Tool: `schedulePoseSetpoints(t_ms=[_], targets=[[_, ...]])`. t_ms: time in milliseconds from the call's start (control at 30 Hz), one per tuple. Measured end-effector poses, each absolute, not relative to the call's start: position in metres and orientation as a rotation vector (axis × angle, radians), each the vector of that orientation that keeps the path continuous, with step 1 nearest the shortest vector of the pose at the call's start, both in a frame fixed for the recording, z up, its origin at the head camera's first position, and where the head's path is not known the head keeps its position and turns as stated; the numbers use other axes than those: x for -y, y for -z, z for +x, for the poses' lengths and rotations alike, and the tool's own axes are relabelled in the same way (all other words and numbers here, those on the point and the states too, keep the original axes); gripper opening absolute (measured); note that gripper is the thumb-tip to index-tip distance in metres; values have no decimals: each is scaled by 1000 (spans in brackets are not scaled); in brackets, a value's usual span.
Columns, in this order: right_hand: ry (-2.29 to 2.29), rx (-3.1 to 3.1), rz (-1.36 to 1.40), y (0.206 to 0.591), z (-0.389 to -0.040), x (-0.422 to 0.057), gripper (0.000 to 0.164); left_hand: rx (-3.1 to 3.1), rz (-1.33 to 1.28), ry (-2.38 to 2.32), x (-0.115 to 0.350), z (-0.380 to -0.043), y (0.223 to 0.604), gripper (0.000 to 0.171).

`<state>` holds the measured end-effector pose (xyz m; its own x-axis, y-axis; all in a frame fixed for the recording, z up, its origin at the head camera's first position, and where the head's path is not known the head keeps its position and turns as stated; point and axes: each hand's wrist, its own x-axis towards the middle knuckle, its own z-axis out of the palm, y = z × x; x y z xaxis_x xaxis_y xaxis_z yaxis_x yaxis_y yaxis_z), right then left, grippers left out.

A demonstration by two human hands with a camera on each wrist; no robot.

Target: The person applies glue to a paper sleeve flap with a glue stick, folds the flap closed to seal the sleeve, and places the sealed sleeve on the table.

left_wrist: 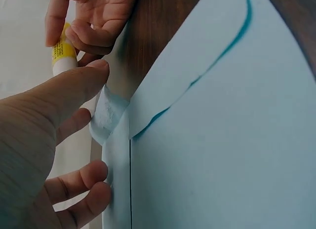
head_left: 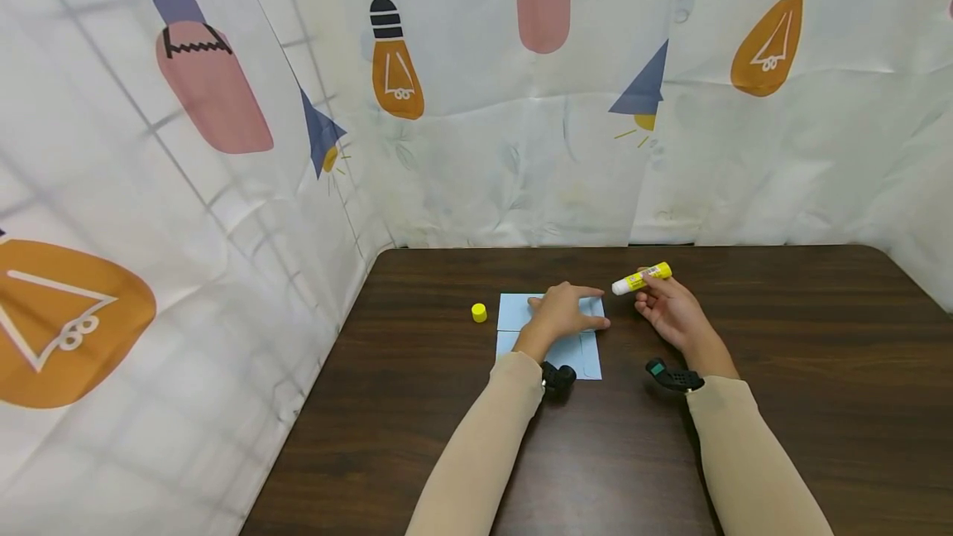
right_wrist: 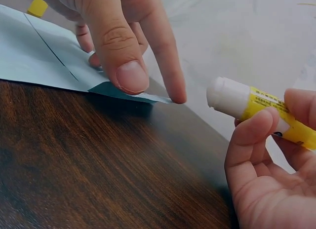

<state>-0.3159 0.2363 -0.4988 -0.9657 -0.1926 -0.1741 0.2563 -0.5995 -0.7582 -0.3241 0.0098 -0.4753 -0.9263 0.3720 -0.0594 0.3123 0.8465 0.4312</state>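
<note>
Pinches a yellow-and-white glue stick (head_left: 633, 281) in the right hand (head_left: 673, 313), thumb against bent fingers, with the uncapped white end turned left, near the right edge of the light-blue paper (head_left: 514, 313) but apart from it. Stretches the left hand (head_left: 562, 313) across that paper, thumb and index finger spread apart at the right edge, other fingers slightly bent. Sets the thumb over a small lifted flap (left_wrist: 108, 113), with the index fingertip at its outer corner — cannot tell how firmly from these angles.

Leaves a narrow gap between paper and glue stick, and a strip of wood between the paper's left edge and the yellow cap (head_left: 479, 313). Has a broad stretch of table (head_left: 841, 337) to the right of the right hand, and more room on the near side, between the two beige sleeves (head_left: 752, 453). Meets the table's far edge a short way beyond the hands, with a printed cloth (head_left: 476, 172) behind.

Works on dark brown wood, streaked with grain and faintly glossy. Shows smooth, matte, layered paper with a straight seam across it — plus a curving teal gap along one layer in the left wrist view. Shows small dark print on the stick's smooth cylinder, and creases in the white cloth.
</note>
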Motion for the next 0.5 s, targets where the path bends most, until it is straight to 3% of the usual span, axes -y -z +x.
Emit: schedulePoseSetpoints(t_ms=[200,500], targets=[[2610,-1243,94,499,-316,-237,23,-2868,551,-616,-11,-322,471,58],[2605,-1247,87,498,-315,-236,26,-2868,568,-648,-7,-323,471,54]])
